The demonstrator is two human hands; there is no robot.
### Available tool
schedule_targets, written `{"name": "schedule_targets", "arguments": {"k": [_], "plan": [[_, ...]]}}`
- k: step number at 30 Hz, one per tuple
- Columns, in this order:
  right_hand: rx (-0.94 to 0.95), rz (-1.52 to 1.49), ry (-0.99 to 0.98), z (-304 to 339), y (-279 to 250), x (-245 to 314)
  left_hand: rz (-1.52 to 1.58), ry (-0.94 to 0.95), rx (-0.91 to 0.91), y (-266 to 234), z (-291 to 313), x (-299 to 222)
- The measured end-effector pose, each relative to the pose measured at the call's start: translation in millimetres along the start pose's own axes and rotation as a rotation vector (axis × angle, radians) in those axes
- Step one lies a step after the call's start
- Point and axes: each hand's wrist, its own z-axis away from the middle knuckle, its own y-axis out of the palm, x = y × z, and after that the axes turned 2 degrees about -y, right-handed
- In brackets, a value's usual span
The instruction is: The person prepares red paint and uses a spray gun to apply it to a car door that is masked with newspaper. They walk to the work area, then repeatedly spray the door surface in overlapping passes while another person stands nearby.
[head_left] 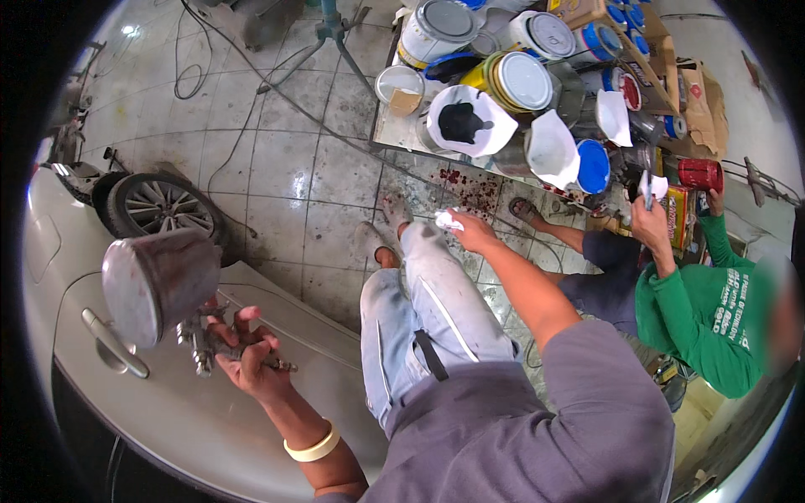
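My left hand (256,360) is closed around the body of a paint spray gun (197,335), with its large paint-smeared metal cup upward. Gun and hand hang beside the silver car door (310,402), near the door handle (116,344). A roll of pale tape circles my left wrist. Away to the right, my right hand (474,232) is closed on a crumpled white cloth or paper (449,220), held above the tiled floor near the paint table. I cannot make out which of the two materials it is.
Paint cans (524,81) and white paper cones (553,151), one dark-stained inside, crowd the table ahead. A person in green (696,310) at right holds a red can (700,174). Hoses (335,134) cross the floor; a loose wheel (163,205) stands left, and red spots mark the tiles.
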Motion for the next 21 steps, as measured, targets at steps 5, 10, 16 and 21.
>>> {"name": "schedule_targets", "arguments": {"k": [5, 10, 16, 21], "plan": [[-0.053, 0.352, -0.285, -85.0, 51.0, 28.2, 0.039, -0.024, -0.09, -9.9, -26.5, 27.5], [-0.047, 0.377, -0.427, -87.4, 44.7, 73.4, -0.015, -0.035, -0.067, -25.3, -32.8, 40.0], [-0.131, -0.141, -0.004, -86.6, 60.4, 39.3, -0.072, -0.057, 0.023, -26.6, -36.9, 37.0], [-0.057, -0.224, 0.397, -33.0, 49.3, 17.1, 0.002, -0.057, -0.016, -7.0, -45.9, 29.3]]}}
